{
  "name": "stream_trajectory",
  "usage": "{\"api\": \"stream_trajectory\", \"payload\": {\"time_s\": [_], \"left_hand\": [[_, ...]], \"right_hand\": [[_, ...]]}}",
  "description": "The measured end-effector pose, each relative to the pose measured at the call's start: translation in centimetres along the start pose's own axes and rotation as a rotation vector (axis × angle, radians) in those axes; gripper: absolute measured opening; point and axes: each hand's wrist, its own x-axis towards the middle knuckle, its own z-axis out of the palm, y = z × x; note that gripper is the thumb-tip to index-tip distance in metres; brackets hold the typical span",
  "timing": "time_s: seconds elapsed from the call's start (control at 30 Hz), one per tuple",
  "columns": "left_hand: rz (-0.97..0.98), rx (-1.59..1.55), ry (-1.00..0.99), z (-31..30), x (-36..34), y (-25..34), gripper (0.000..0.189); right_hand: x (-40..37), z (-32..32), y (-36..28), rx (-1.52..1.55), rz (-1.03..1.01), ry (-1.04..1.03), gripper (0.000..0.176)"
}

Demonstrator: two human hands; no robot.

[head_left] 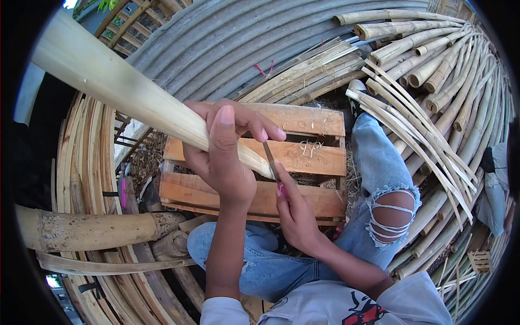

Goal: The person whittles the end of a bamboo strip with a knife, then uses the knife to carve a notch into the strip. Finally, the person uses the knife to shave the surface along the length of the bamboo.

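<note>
A long pale bamboo strip slants from the upper left, looming large near the camera, down to its narrow end above a wooden crate. My left hand is wrapped round the strip close to that end, thumb pointing up and fingers stretched towards the right. In my right hand is a knife with a pink handle, partly covered by the fingers. Its blade points up and lies against the tip of the strip, just beside my left fingertips. Thin curled shavings lie on the crate slats.
Bamboo poles are piled along the right, with split strips lying over them. More strips and a thick bamboo pole are at the left. Corrugated metal sheeting stands behind. Another person's leg shows at the far right.
</note>
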Motion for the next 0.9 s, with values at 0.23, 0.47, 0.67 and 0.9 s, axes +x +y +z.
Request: {"api": "stream_trajectory", "payload": {"time_s": [0.23, 0.47, 0.67, 0.9], "left_hand": [[0.041, 0.000, 0.014, -0.8, 0.4, -0.3, 0.015], [0.023, 0.102, 0.104, 0.1, 0.3, 0.2, 0.022], [-0.008, 0.111, 0.110, 0.0, 0.2, 0.1, 0.022], [0.023, -0.036, -0.002, 0.0, 0.0, -0.2, 0.015]], "right_hand": [[0.1, 2.7, 7.6, -0.034, 0.115, 0.129, 0.051], [-0.4, 1.9, 1.5, -0.099, -0.022, 0.075, 0.049], [-0.3, 3.0, 5.4, 0.001, 0.178, 0.138, 0.049], [-0.2, 2.3, 3.7, -0.082, 0.042, 0.142, 0.052]]}}
